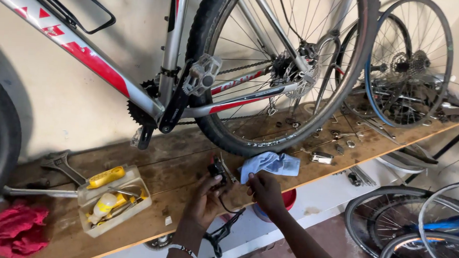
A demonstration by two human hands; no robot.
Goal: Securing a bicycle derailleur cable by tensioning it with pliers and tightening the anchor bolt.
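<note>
Two hands meet just above the front edge of the wooden counter (186,163), and the work between them looks like the cleaning or checking of a small bicycle part. The left hand (203,198) holds a small black component (218,170), its fingers (212,181) curled around the lower end and pinching it upright; a thin black cable (227,207) loops down from it below the counter's edge. From this angle the part is too small to name for certain, though it resembles a brake or shifter piece. The right hand (264,191) sits just beside it, fingers pressed together with the tips bent toward the part, and its knuckles are touching or nearly touching a crumpled light blue cloth (270,164) that lies on the counter. Whether those fingers grip a corner of the cloth cannot be told.

Judging by this, the step in hand is handling the part close to the cloth. A next move would call for a steady hold from the left hand while the right works carefully, keeping the dangling cable from snagging on the counter's edge.

Behind the hands stands a silver and red bicycle (170,63) with its rear wheel (280,69) resting on the counter. To the left lies a clear plastic tray (113,201) holding a yellow-handled tool, and further left a red rag (12,230).
</note>
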